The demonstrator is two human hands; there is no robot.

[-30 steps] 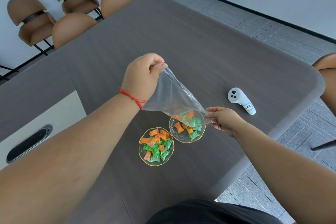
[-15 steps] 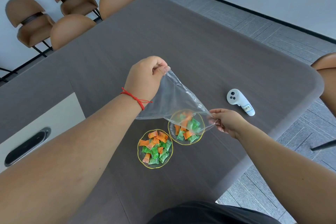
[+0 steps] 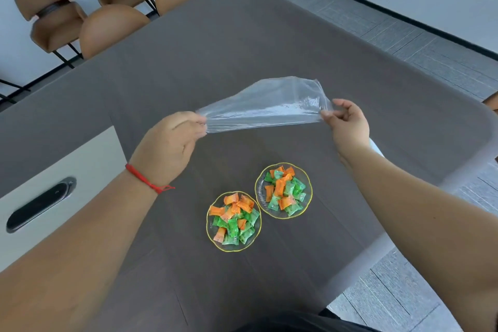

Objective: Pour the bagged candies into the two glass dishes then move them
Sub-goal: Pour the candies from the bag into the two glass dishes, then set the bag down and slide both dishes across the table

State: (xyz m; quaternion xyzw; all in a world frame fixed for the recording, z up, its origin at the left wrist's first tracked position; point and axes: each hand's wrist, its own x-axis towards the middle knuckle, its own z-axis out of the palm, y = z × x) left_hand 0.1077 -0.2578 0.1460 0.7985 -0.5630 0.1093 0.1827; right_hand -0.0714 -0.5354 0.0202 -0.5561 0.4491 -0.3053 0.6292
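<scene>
Dark wood-grain table (image 3: 269, 43) filled the scene, where two gold-rimmed glass dishes, a left dish (image 3: 234, 221) and a right dish (image 3: 283, 190), sat side by side, each heaped with orange and green wrapped candies. Beyond them, the left hand (image 3: 172, 147) and right hand (image 3: 347, 124), set apart, pinched opposite ends of one empty clear plastic bag (image 3: 265, 106).

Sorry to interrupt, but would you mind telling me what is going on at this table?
A person holds an empty clear plastic bag stretched between the left hand and right hand, above the table. Below it, two glass dishes, one on the left and one on the right, sit side by side, both filled with orange and green candies.
</scene>
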